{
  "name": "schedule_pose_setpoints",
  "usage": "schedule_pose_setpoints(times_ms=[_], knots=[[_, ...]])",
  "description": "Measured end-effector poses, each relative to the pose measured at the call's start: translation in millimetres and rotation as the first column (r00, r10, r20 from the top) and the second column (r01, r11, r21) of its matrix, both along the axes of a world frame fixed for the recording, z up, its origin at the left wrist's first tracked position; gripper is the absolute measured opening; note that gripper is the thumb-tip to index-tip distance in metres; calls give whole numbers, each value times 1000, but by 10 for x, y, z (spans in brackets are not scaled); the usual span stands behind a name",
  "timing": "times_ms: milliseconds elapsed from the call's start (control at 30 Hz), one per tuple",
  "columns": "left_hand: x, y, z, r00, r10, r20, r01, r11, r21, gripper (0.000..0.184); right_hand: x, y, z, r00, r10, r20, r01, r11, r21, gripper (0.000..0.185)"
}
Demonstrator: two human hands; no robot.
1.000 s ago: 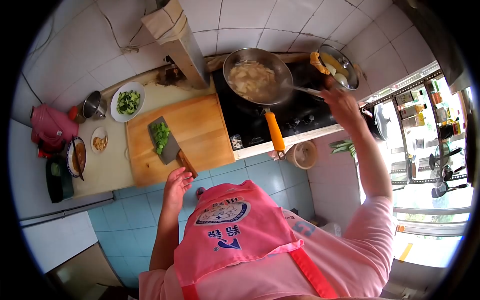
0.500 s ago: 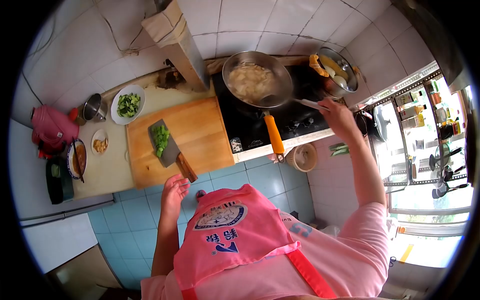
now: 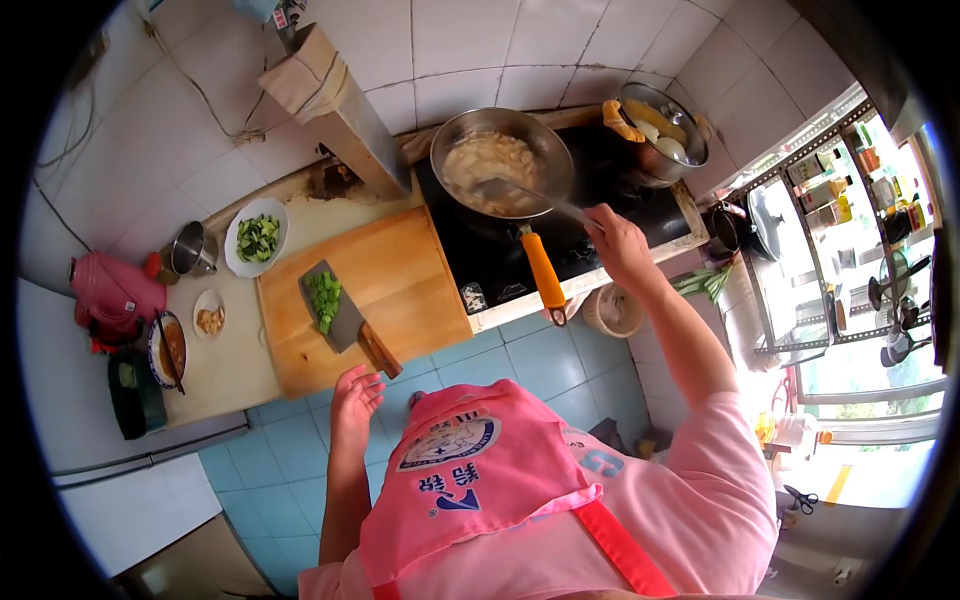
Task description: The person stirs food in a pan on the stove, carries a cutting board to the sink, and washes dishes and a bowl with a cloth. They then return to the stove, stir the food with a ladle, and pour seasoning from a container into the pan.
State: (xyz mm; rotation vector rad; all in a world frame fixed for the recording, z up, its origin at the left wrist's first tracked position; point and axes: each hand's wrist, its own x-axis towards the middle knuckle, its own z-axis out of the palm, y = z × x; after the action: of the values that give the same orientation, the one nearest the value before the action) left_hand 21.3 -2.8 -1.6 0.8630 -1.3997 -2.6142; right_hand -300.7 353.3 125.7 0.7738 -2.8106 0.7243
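Note:
My right hand [image 3: 622, 248] is wrapped round the handle of a metal spatula [image 3: 545, 200], whose blade dips into the wok [image 3: 560, 160]. Pale food pieces [image 3: 490, 160] lie in cloudy liquid there. The wok's orange handle [image 3: 541, 268] points toward me, with no hand on it. Fingers apart and empty, my left hand [image 3: 355, 400] hovers just off the counter's front edge, near the wooden handle of a cleaver [image 3: 346, 318]. Chopped greens [image 3: 324, 300] rest on the cleaver's blade, which lies flat on the wooden cutting board [image 3: 410, 270].
Left of the board are a white bowl of cut greens [image 3: 258, 237], a small dish [image 3: 209, 314], a patterned bowl with chopsticks [image 3: 167, 349] and a metal cup [image 3: 194, 249]. A pot [image 3: 663, 135] stands at the stove's back right, an orange cloth at its side.
My right hand has moved left and nearer to me, and the spatula blade now reaches further into the wok. The whole view has shifted slightly. My left hand remains near the cleaver handle.

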Motion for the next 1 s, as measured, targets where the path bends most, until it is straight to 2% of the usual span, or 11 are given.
schedule_pose_setpoints(times_ms=[133, 233, 267, 333, 400, 467, 633, 733, 800, 900, 1000], knots=[[-9, -27, 32, 1000, -11, -4, 10, 1000, -11, 46, -108, -201, -88, 990, 29, -139, -36, 998, -47, 16], [-14, -15, 9, 1000, -12, -8, 11, 1000, -18, 46, -218, -326, -217, 947, 150, -286, -161, 987, -17, 16], [-11, -21, 6, 1000, -9, -15, 9, 1000, -20, 46, -223, -303, -244, 947, 147, -286, -160, 987, -21, 16], [1, -21, 45, 1000, 1, -13, -2, 1000, -30, 46, -246, -203, -255, 912, 300, -279, -264, 951, 159, 20], [34, -33, 46, 1000, 15, -13, -16, 999, -34, 45, -220, -33, -235, 900, 319, -298, -276, 945, 178, 24], [93, -50, -2, 999, 38, 10, -37, 999, -34, 44, -166, 87, -163, 923, 263, -279, -212, 957, 201, 27], [137, -17, -62, 999, 52, 16, -52, 999, -8, 42, -132, 19, -161, 927, 222, -303, -178, 970, 168, 25], [83, 28, -48, 999, 37, 16, -37, 999, -13, 42, -379, -159, -311, 917, 165, -363, -145, 986, 83, 18], [-12, 46, -43, 1000, 4, 12, -4, 1000, -18, 43, -528, -243, -432, 929, 78, -362, -102, 994, -49, 15], [-28, 62, -45, 1000, -22, -3, 22, 999, -45, 42, -583, -220, -577, 977, 28, -211, -52, 993, -109, 14], [10, 69, -58, 1000, -6, 4, 6, 998, -62, 42, -448, -14, -474, 986, -39, -163, 14, 988, -151, 16]])
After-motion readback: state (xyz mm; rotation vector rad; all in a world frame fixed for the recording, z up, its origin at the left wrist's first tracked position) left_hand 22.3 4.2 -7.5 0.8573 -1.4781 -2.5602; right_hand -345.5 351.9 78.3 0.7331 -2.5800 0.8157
